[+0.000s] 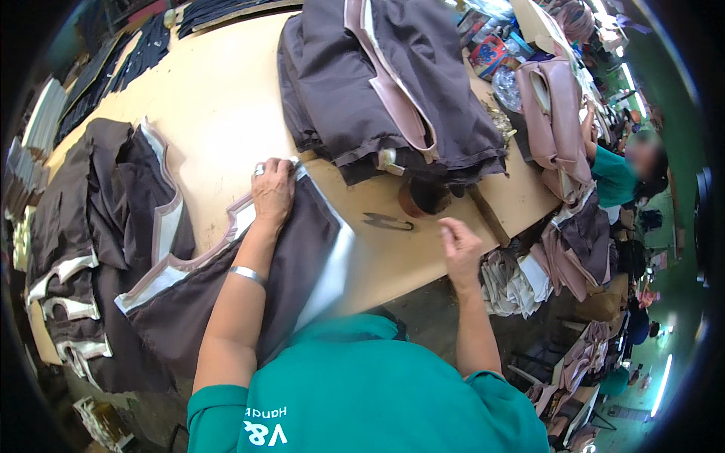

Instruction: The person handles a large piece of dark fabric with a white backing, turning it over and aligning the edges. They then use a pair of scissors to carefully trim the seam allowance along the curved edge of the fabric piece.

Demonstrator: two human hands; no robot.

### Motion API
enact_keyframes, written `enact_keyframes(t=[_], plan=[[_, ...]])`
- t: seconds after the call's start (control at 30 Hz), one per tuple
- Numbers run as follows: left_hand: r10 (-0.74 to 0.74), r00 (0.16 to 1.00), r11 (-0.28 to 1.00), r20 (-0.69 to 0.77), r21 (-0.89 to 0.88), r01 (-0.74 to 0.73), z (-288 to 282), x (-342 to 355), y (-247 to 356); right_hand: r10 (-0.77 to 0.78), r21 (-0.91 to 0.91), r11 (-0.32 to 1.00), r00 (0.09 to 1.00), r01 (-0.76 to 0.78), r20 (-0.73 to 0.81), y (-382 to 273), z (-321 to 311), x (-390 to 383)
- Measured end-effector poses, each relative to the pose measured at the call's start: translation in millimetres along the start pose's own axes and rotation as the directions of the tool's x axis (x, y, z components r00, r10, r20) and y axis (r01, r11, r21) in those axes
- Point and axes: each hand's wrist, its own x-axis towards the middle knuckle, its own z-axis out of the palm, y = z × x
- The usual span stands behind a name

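My left hand (274, 192), wearing rings, is closed on the far corner of a dark brown fabric piece (291, 260) with white and pink edging. The piece drapes over the near table edge toward my body, and its right white edge is blurred. Raised off the table at the right, my right hand (461, 249) has its fingers curled together. Anything inside them is too small or hidden to make out. Between the hands lie metal thread snips (389, 221). A round brown container (414, 199) sits beyond them, partly under the large pile of dark fabric (408, 83).
More dark pieces with pale edging (98, 196) lie at the left. Dark strips (136, 53) line the far left of the tan table (219, 90). A pink bundle (555, 113) hangs at the right, near another person in green (613, 175). White cloths (517, 283) are piled below.
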Motion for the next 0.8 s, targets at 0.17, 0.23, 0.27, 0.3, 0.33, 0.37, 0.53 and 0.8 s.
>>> enact_keyframes(t=[0.17,0.23,0.27,0.3,0.33,0.37,0.53,0.8], plan=[[-0.028,0.996,0.997,0.089,-0.069,0.034,-2.0,10.0,1.6,-0.255,-0.385,0.862,0.939,0.329,0.233,-14.8,71.8,-7.9],[-0.017,0.988,0.978,0.156,-0.204,0.049,-13.1,14.5,1.5,-0.179,-0.477,0.827,0.944,0.298,0.279,-20.3,85.9,-7.5],[-0.011,0.98,0.973,0.198,-0.225,0.057,-21.1,16.7,3.7,-0.205,-0.452,0.841,0.948,0.298,0.242,-22.5,88.1,-8.5],[-0.019,0.975,0.959,0.221,-0.273,0.081,-32.0,18.2,5.2,-0.193,-0.412,0.858,0.936,0.307,0.295,-22.9,87.3,-8.3],[-0.024,0.97,0.939,0.244,-0.327,0.105,-44.5,20.1,9.4,-0.18,-0.376,0.872,0.92,0.312,0.347,-20.7,82.2,-6.6],[-0.027,0.963,0.915,0.269,-0.382,0.133,-57.0,20.9,13.7,-0.164,-0.344,0.885,0.901,0.314,0.401,-19.8,76.1,-5.9],[-0.094,0.868,0.568,0.488,-0.689,0.449,-116.1,13.0,24.9,-0.014,0.269,0.962,0.985,-0.034,0.175,-65.3,39.2,-2.5],[-0.102,0.758,0.169,0.644,-0.74,0.651,-142.5,-6.3,42.0,-0.038,0.494,0.842,0.89,-0.217,0.454,-149.6,69.1,47.6]])
